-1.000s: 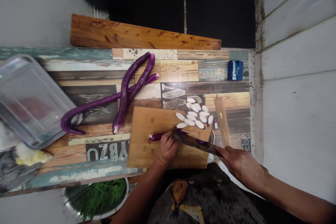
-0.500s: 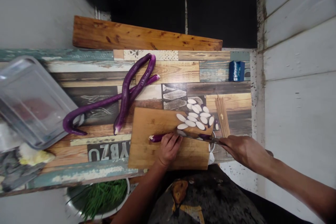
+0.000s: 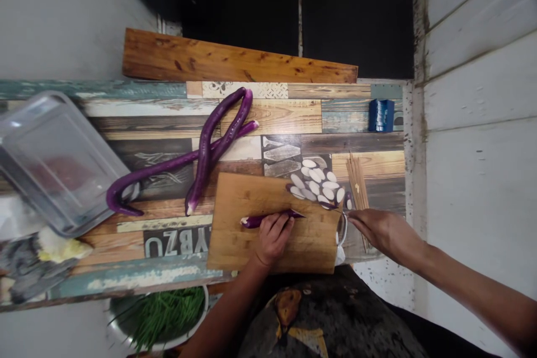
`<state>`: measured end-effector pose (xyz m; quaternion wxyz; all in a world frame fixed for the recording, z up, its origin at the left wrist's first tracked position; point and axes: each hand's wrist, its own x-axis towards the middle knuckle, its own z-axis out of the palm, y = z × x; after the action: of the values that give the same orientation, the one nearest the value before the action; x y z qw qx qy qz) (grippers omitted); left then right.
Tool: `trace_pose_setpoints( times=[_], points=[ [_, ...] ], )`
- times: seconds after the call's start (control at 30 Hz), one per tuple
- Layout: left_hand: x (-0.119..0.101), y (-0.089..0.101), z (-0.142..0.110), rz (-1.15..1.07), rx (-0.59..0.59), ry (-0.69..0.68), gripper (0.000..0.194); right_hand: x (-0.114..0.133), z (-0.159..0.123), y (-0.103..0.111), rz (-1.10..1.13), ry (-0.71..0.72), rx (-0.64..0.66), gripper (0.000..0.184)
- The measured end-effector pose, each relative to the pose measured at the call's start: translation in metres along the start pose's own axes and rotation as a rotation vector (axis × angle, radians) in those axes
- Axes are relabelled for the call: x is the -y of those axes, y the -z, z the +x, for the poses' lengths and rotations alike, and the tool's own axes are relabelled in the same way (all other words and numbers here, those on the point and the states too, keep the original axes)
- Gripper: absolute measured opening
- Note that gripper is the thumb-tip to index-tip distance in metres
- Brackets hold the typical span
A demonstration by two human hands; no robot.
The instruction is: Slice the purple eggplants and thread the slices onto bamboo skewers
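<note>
My left hand presses curled fingers on a short purple eggplant piece lying across the wooden cutting board. Several white oval eggplant slices are heaped at the board's far right corner. My right hand is closed just off the board's right edge, beside the slices. It grips the knife, whose blade is almost hidden from this angle. Two long whole eggplants lie crossed on the table to the left of the board.
A bundle of bamboo skewers lies right of the slices. A clear plastic container sits at the left, a blue object at the far right, a wooden plank at the back. A bowl of green chives stands below the table edge.
The knife cut through the eggplant, then swept right. The slices were pushed into a tighter heap at the board's corner. My right hand moved right, off the board. My left hand stayed on the eggplant.
</note>
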<state>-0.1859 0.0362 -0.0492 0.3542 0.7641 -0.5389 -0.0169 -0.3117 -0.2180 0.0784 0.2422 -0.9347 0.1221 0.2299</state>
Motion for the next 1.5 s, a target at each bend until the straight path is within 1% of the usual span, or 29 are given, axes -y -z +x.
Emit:
trace_pose_setpoints(
  times=[0.1, 0.17, 0.3, 0.4, 0.53, 0.73, 0.93, 1.13, 1.2, 1.3, 1.4, 1.5],
  points=[
    [-0.001, 0.001, 0.003, 0.018, -0.004, 0.001, 0.026, 0.007, -0.007, 0.000, 0.029, -0.004, -0.028, 0.037],
    [-0.001, 0.002, 0.004, 0.022, -0.005, -0.002, 0.025, 0.014, -0.014, -0.001, 0.033, 0.016, -0.011, 0.034],
    [0.001, 0.002, 0.000, 0.048, 0.003, -0.018, 0.017, 0.032, -0.024, -0.005, -0.014, 0.031, 0.091, 0.026],
    [0.002, 0.000, -0.005, 0.054, -0.018, -0.036, 0.015, 0.039, -0.027, -0.007, -0.068, 0.021, 0.162, 0.021],
    [0.003, -0.002, -0.008, 0.057, -0.025, -0.034, 0.017, 0.040, -0.028, -0.008, -0.085, 0.027, 0.196, 0.021],
    [0.001, 0.000, -0.004, 0.037, -0.031, -0.030, 0.016, 0.039, -0.031, -0.007, -0.052, 0.006, 0.251, 0.024],
    [0.002, 0.003, -0.001, 0.057, 0.007, -0.051, 0.018, 0.039, -0.032, -0.010, -0.080, 0.005, 0.278, 0.023],
    [0.002, 0.001, -0.004, 0.044, 0.002, -0.033, 0.016, 0.033, -0.033, -0.017, -0.040, 0.005, 0.251, 0.017],
    [0.002, 0.001, -0.005, 0.034, -0.002, -0.043, 0.015, 0.033, -0.026, -0.024, -0.037, -0.004, 0.241, 0.017],
    [0.002, 0.001, -0.004, 0.026, 0.009, -0.046, 0.016, 0.037, -0.006, -0.039, -0.056, -0.031, 0.217, 0.019],
    [0.002, 0.001, -0.003, 0.016, 0.044, -0.023, 0.023, 0.040, 0.014, -0.052, -0.033, -0.039, 0.135, 0.024],
    [0.003, 0.000, -0.005, -0.002, 0.055, -0.001, 0.028, 0.040, 0.016, -0.051, 0.036, -0.057, 0.046, 0.027]
  ],
)
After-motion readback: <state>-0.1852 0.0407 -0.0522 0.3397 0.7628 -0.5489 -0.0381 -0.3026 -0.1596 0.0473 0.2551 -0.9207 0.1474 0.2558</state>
